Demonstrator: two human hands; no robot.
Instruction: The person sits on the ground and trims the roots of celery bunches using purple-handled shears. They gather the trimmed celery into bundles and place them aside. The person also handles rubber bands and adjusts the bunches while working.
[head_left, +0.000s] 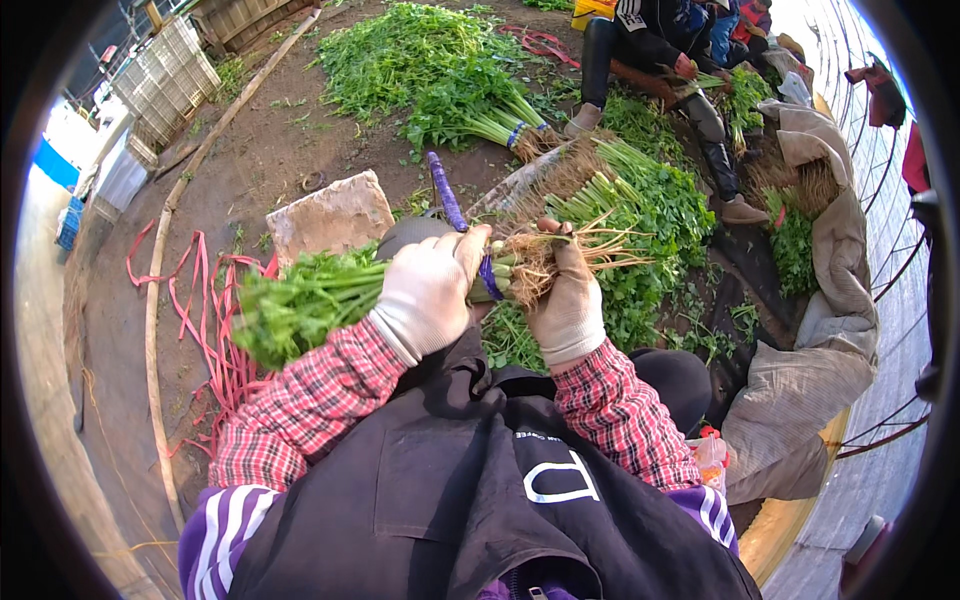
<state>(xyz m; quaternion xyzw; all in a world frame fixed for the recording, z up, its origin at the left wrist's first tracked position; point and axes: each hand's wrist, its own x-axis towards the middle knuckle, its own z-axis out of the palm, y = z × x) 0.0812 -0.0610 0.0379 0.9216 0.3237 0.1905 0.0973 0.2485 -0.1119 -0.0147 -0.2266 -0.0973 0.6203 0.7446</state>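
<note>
A bunch of leafy green stalks that look like celery (315, 300) lies crosswise before me, leaves to the left and pale roots (536, 266) to the right. My left hand (429, 289), in a white knit glove, is wrapped around the stalks. Just right of its fingers, a purple band (490, 277) circles the bunch near the root end. My right hand (568, 300), in a soiled glove, grips the roots, several of them sticking out past its fingers. Beyond my left hand, a curved rod wrapped in purple (446, 191) rises, its lower end hidden.
Loose rooted bunches (645, 217) lie at right, and tied bunches (499, 124) rest near a leafy heap (405, 60). Left are a pale slab (330, 217), pink straps (214, 322) and a long pole (187, 172). A seated person (652, 60) handles stalks ahead.
</note>
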